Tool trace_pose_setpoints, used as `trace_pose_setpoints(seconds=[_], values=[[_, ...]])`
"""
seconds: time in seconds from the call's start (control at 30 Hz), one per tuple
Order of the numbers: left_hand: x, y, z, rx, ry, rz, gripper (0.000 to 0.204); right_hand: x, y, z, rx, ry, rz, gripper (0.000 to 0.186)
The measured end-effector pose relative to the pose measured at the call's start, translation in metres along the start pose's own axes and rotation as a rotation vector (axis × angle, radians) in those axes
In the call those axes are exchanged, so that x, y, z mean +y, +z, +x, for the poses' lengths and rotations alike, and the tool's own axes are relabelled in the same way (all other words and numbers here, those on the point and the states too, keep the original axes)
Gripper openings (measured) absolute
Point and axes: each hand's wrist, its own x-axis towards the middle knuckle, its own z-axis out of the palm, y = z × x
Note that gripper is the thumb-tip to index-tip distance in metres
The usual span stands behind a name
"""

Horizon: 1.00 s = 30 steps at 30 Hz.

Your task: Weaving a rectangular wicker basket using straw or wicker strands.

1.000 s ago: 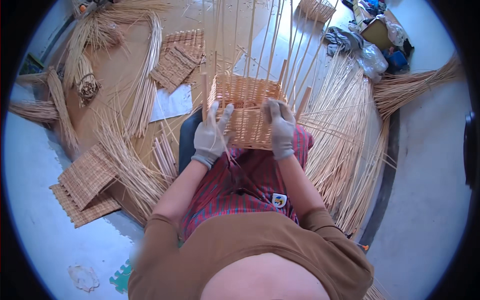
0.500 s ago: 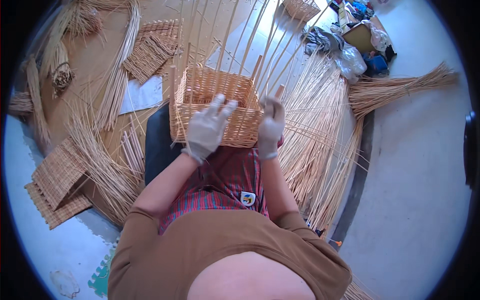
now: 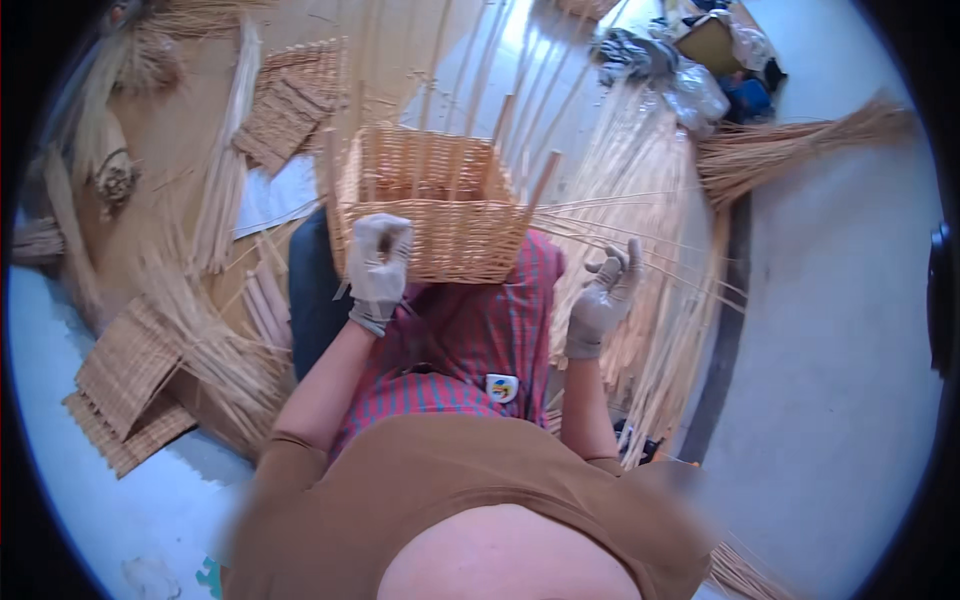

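Observation:
A woven rattan basket [image 3: 470, 240] rests on my lap, with upright stakes and long loose strands rising from it. My left hand [image 3: 377, 265], in a pale grey glove, is at the basket's front left corner, thumb and fingers curled into a ring; whatever they pinch is hidden. My right hand [image 3: 605, 300], also gloved, is off the basket's right side, palm turned up and fingers apart, among long strands [image 3: 680, 255] trailing out from the basket.
Woven mats [image 3: 275, 135] lie at upper left and more mats [image 3: 130, 370] at lower left. Rattan bundles [image 3: 800, 145] surround me, with pale sticks [image 3: 265, 305] by my left leg. Plastic bags and cloths [image 3: 700, 95] are piled at upper right, near another basket [image 3: 585, 8].
My right hand has left the basket, moving right and down and opening out. My left hand has moved slightly left, and its spread fingers have curled.

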Motion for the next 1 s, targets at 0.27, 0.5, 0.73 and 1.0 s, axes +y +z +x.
trace_pose_setpoints(seconds=[0.27,0.5,0.73,1.0], values=[[-0.030,-0.063,0.021,0.347,-0.139,-0.010,0.017,-0.086,0.125,-0.086,-1.053,-0.459,0.076,0.028],[-0.040,-0.090,0.025,0.013,0.115,-0.078,0.018,-0.097,0.171,-0.132,-1.118,-0.667,-0.011,0.034],[-0.053,-0.104,0.096,-0.634,-0.337,-0.443,0.046,-0.038,0.128,-0.086,-0.758,0.131,0.449,0.020],[-0.057,-0.055,0.054,-0.094,-0.323,-0.169,0.025,-0.114,0.263,-0.008,-0.365,-0.729,-0.094,0.068]])
